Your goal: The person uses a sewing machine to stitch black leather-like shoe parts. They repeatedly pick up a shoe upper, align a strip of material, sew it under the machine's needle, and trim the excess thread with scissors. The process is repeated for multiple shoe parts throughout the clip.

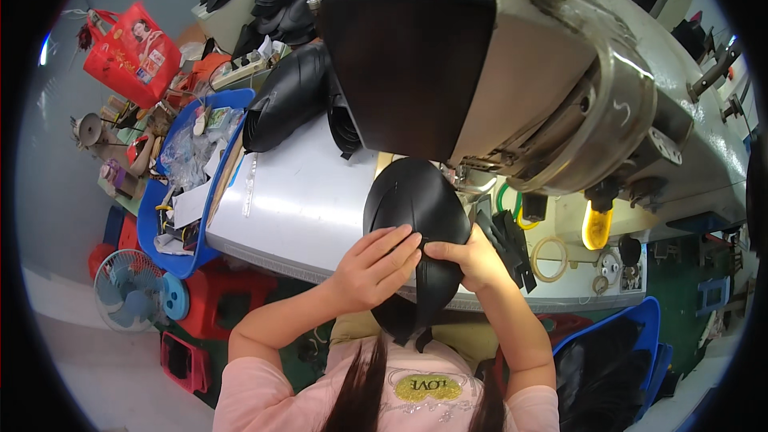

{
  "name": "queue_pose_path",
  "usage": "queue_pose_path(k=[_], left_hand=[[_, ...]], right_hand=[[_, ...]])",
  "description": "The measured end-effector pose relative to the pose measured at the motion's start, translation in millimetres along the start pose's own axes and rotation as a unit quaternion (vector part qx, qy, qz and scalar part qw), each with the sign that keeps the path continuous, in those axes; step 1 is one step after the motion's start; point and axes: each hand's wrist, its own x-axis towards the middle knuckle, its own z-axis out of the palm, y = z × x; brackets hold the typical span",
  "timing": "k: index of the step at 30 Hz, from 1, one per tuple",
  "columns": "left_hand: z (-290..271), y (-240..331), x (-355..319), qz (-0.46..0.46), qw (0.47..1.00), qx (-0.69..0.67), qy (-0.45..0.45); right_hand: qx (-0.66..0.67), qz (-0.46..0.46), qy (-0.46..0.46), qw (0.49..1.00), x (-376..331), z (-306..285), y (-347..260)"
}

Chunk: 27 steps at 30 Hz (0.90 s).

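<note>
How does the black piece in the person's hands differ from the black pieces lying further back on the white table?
The black piece in hand is held by the left hand and right hand under the sewing machine; the stacked black pieces lie untouched on the white table. The held one is opened into a rounded dome; the stacked ones are curled and nested. Both look like the same dark, smooth material.

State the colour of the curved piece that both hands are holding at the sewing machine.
Black: the curved piece is plain, slightly glossy black. It shows best in the head view.
</note>
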Motion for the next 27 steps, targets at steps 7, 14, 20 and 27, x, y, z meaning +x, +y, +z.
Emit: queue_pose_path(k=[7, 14, 20, 27], left_hand=[[39.2, -52.7, 35.8, 0.037, 0.995, -0.072, 0.06], [64.2, -68.7, 41.0, -0.056, 0.984, -0.16, 0.054], [78.6, -78.1, 36.8, -0.053, 0.984, -0.163, 0.046], [42.2, -78.0, 64.0, 0.063, 0.992, -0.096, 0.058]], right_hand=[[0.093, -0.032, 0.099, 0.99, 10.4, -22.7, -13.5], [0.003, -0.116, 0.074, 0.99, 4.0, -63.1, 6.2], [0.022, -0.126, 0.118, 0.985, 4.3, -50.7, -8.7], [-0.03, -0.106, 0.123, 0.986, 3.6, -56.2, -4.5]])
